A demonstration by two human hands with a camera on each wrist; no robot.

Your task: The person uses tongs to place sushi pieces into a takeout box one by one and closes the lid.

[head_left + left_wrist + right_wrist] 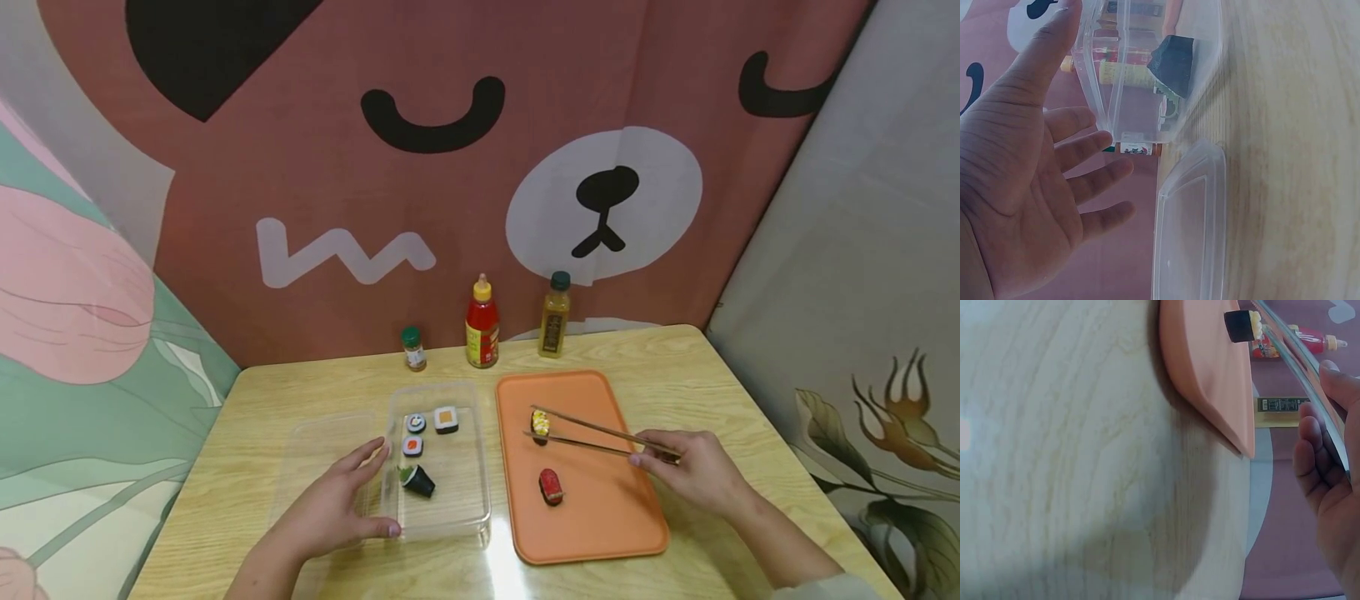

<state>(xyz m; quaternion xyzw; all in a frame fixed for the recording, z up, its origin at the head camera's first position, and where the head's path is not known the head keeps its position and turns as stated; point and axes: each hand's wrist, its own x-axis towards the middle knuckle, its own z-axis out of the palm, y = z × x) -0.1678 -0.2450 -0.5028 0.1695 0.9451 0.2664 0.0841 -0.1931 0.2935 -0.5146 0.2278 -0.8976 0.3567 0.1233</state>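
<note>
My right hand (693, 467) grips long metal tongs (592, 425), their arms spread on both sides of a toy sushi piece with a yellow-and-white topping (540, 423). That piece overlaps the upper part of the orange tray (607, 517); nearer me on the tray lies a red-topped sushi piece (551, 486). Fingers spread, my left hand (337, 504) is at the left side of a clear plastic container (483, 500). Inside it are a dark cone-shaped hand roll (417, 481), a square roll with an orange centre (446, 419) and two smaller rolls (413, 446).
A clear lid (1191, 219) lies left of the container, partly behind my left hand in the head view. Along the table's back edge stand a green-capped spice jar (414, 350), a red sauce bottle (482, 325) and an oil bottle (554, 317). Printed curtains hang behind.
</note>
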